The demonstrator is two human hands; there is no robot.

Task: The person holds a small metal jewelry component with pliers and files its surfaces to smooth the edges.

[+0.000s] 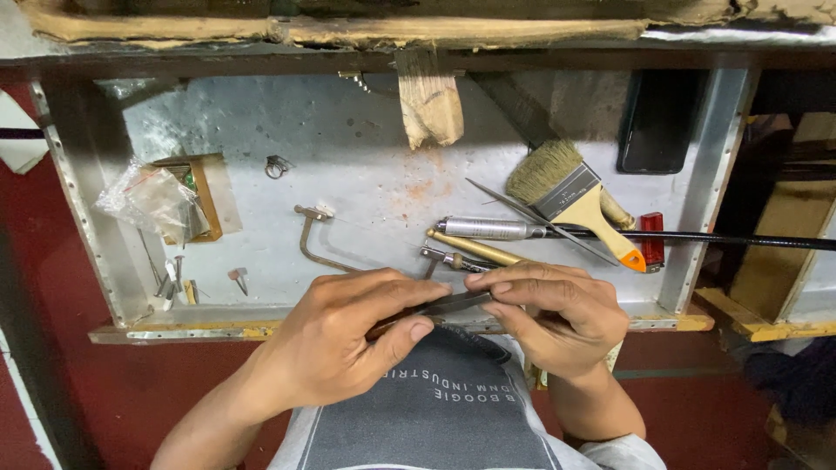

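Both hands are meeting at the near edge of a shallow metal bench tray [104, 261], just above the person's grey printed shirt [435, 418]. L hand [335, 344] is gripping a flat, dark metal file [453, 304] w/ thumb underneath and fingers curled over the top, pressed together on it; the handle end is disappearing into the palm. R hand [557, 318] is pinching the file's far end, fingertips [501, 287] bunched tight at the tip; can't tell if sth small is being held between them & the blade. The file is lying roughly level, tilting slightly up to the right, bridging the two hands right over the tray's front rim. Inside the tray, just beyond the hands: a brass-coloured rod [475, 248] and a small chrome tool [448, 258] lying side by side, a silver rotary handpiece [488, 229] w/ a black cable [723, 239] running off to the right, thin tweezers [540, 220] crossing over it, and a wide paintbrush [579, 200] w/ a pale wooden handle & orange tip. A red lighter-like object [652, 237] is sitting near the right wall, a black phone [659, 122] is leaning at the back corner. A wooden bench pin [429, 104] is sticking down from the bench top. Left of centre a jeweller's saw frame [318, 239] is lying flat; further left a crumpled clear plastic bag [148, 200] is resting on a small wooden box [205, 196], w/ a few drill bits or burs [174, 278] scattered near the corner and a small wire ring [277, 165] well apart.
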